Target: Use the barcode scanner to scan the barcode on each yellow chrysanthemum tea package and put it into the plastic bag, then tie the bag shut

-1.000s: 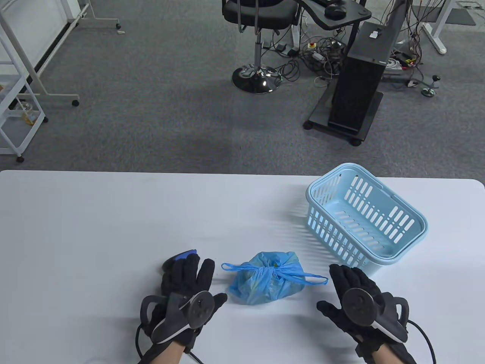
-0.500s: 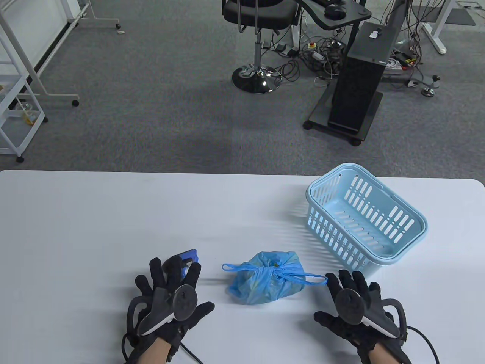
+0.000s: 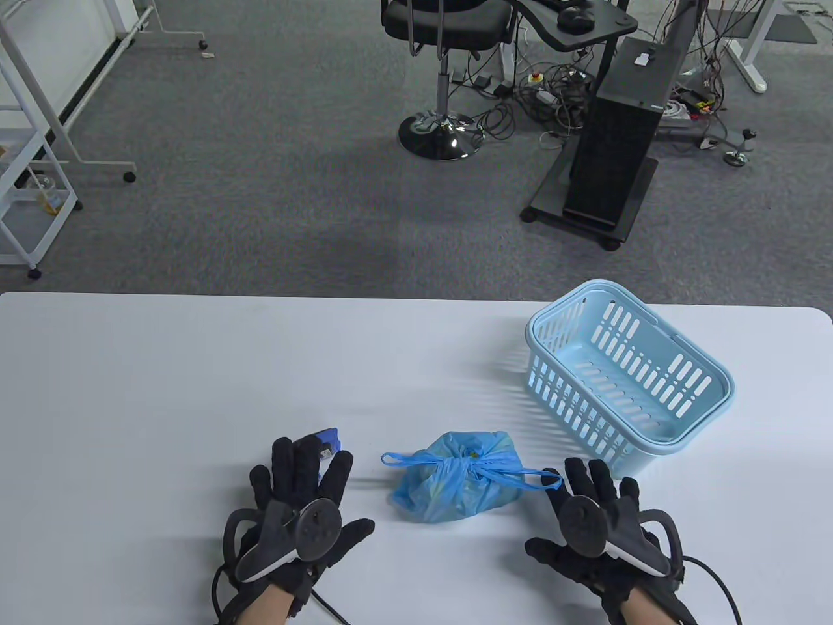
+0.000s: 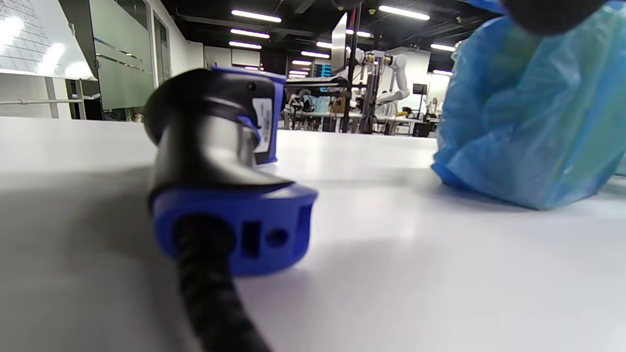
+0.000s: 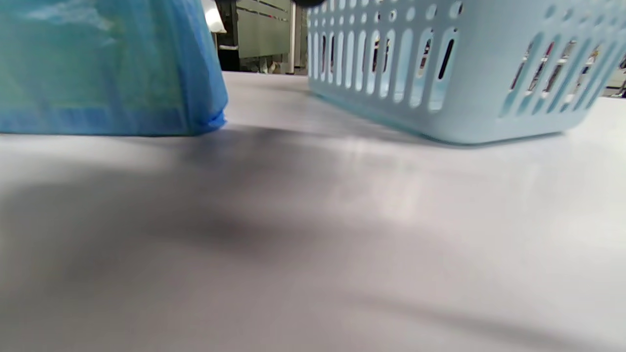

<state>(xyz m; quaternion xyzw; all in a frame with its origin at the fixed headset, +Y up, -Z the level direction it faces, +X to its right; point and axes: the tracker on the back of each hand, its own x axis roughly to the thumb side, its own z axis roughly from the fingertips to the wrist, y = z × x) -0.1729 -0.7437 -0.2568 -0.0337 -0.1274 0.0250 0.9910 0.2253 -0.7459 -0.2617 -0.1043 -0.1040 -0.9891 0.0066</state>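
Plastic bag sits knotted shut on the table, just in front of the basket. Both hands have let go: left hand and right hand lie flat either side. Scanner peeks past the left fingers. Job probably done.

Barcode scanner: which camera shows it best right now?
The left wrist view: the barcode scanner fills the frame, lying on the table with its cable toward the camera. In the table view the left hand hides most of it. The right wrist view misses it.
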